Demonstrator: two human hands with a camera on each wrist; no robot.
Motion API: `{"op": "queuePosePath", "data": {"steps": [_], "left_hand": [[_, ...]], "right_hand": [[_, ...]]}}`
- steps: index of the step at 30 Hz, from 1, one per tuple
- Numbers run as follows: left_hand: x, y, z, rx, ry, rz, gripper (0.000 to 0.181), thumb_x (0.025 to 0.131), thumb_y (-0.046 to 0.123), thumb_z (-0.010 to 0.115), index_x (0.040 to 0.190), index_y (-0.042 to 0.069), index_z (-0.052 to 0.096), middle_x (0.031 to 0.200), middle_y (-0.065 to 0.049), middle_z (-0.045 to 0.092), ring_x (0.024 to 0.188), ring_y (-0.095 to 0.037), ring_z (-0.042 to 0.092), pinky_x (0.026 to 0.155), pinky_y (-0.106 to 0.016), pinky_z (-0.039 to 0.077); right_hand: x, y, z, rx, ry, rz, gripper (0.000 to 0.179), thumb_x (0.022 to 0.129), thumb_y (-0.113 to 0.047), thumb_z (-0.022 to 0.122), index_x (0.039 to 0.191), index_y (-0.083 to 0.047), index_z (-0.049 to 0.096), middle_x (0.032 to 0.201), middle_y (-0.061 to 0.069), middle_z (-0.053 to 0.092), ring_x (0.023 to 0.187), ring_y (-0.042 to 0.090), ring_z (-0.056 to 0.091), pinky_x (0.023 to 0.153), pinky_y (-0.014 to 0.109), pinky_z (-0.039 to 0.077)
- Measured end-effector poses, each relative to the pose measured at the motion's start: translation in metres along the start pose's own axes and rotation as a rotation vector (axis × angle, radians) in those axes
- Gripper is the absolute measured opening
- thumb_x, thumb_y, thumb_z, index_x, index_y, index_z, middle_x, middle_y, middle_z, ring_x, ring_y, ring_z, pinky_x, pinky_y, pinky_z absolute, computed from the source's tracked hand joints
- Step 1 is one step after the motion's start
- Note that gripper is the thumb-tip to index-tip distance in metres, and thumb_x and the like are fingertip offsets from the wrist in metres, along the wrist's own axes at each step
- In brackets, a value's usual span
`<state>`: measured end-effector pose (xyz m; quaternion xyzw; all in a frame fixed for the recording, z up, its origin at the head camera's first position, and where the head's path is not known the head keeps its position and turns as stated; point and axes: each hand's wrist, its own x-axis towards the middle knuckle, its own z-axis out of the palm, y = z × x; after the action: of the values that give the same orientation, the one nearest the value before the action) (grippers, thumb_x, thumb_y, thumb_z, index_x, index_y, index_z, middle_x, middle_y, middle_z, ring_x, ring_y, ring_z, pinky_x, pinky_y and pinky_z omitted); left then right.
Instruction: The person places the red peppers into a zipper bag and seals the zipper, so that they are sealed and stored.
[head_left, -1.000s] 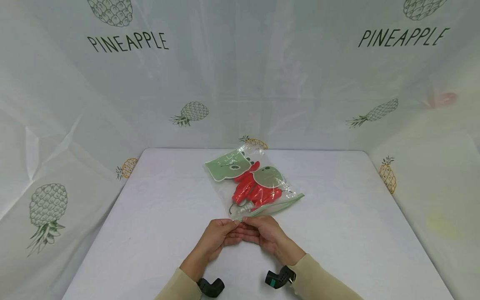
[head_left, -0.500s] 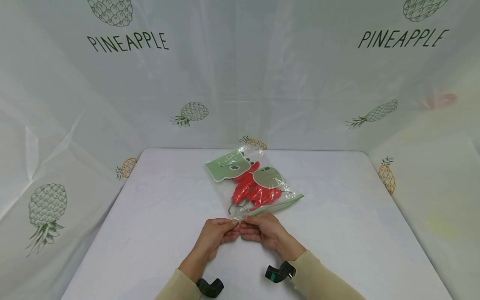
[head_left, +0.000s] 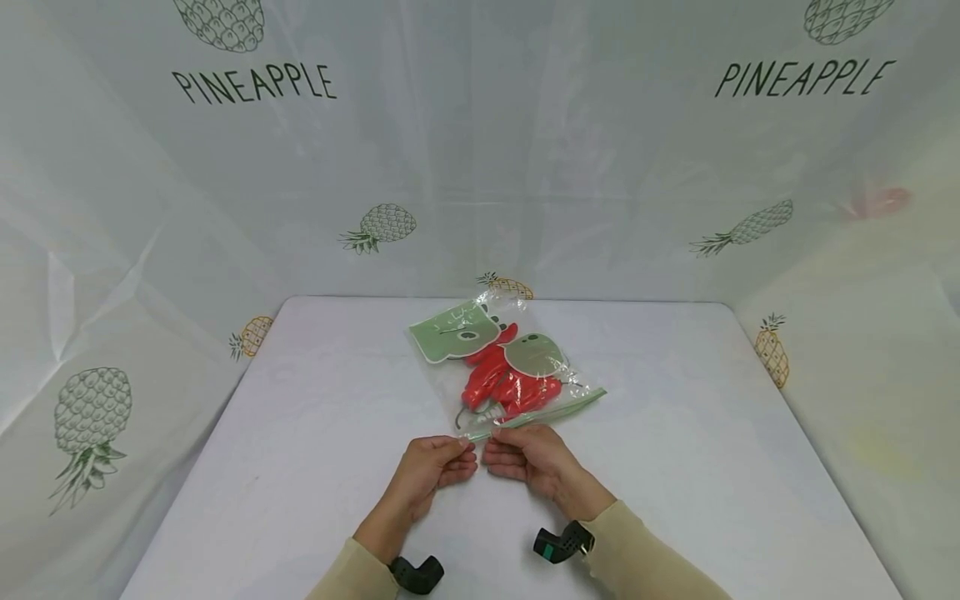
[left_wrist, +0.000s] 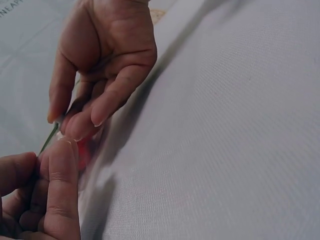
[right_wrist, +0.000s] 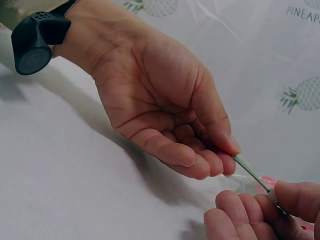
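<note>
A clear zip bag (head_left: 442, 387) with green dinosaur-like prints lies on the table. Inside it are several shiny red, chilli-shaped things (head_left: 487, 375). The bag's green zip strip (head_left: 577, 405) runs along the edge nearest the person. At its left end, my left hand (head_left: 427, 471) pinches the strip between thumb and fingers. Just to the right, my right hand (head_left: 540, 462) pinches the strip too, palm turned inward and the other fingers curled. In the right wrist view a short stretch of strip spans the two hands, with a small pale piece (right_wrist: 272, 196) at my right fingertips.
The bag and hands are on a white table (head_left: 315, 400). A pale curtain (head_left: 600, 167) printed with pineapples hangs behind and at both sides. Black wrist cameras sit on the left wrist (head_left: 417, 575) and the right wrist (head_left: 564, 542).
The fingertips, overlapping at first, have drawn apart, the right hand sliding slightly right along the strip. The left hand and the bag have stayed nearly in place.
</note>
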<state>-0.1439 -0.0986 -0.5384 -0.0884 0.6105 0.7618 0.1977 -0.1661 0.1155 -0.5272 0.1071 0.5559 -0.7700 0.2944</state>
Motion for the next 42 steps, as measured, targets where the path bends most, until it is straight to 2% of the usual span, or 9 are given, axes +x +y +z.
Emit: {"op": "queuePosePath", "data": {"steps": [23, 33, 42], "left_hand": [[0.002, 0.001, -0.005, -0.008, -0.018, -0.011, 0.035, 0.104, 0.014, 0.066, 0.115, -0.019, 0.066, 0.085, -0.006, 0.077, 0.08, -0.012, 0.076, 0.077, -0.027, 0.063], [0.003, -0.001, -0.009, -0.001, -0.005, 0.004, 0.031, 0.104, 0.014, 0.066, 0.114, -0.015, 0.069, 0.09, -0.008, 0.077, 0.081, -0.013, 0.076, 0.078, -0.027, 0.064], [0.003, -0.003, -0.013, -0.002, 0.017, 0.009, 0.033, 0.105, 0.014, 0.065, 0.119, -0.016, 0.067, 0.091, -0.007, 0.077, 0.081, -0.013, 0.076, 0.077, -0.026, 0.063]], "right_hand": [[-0.003, -0.005, -0.01, 0.006, 0.051, -0.001, 0.036, 0.104, -0.017, 0.067, 0.123, 0.013, 0.066, 0.099, 0.016, 0.08, 0.092, 0.025, 0.08, 0.086, 0.042, 0.063], [-0.002, -0.007, -0.019, 0.023, 0.099, -0.007, 0.033, 0.103, -0.017, 0.068, 0.121, 0.011, 0.069, 0.098, 0.016, 0.08, 0.09, 0.023, 0.08, 0.087, 0.043, 0.063], [-0.003, -0.008, -0.027, 0.012, 0.126, -0.018, 0.034, 0.104, -0.017, 0.067, 0.123, 0.011, 0.066, 0.098, 0.016, 0.08, 0.091, 0.023, 0.08, 0.085, 0.041, 0.064]]}}
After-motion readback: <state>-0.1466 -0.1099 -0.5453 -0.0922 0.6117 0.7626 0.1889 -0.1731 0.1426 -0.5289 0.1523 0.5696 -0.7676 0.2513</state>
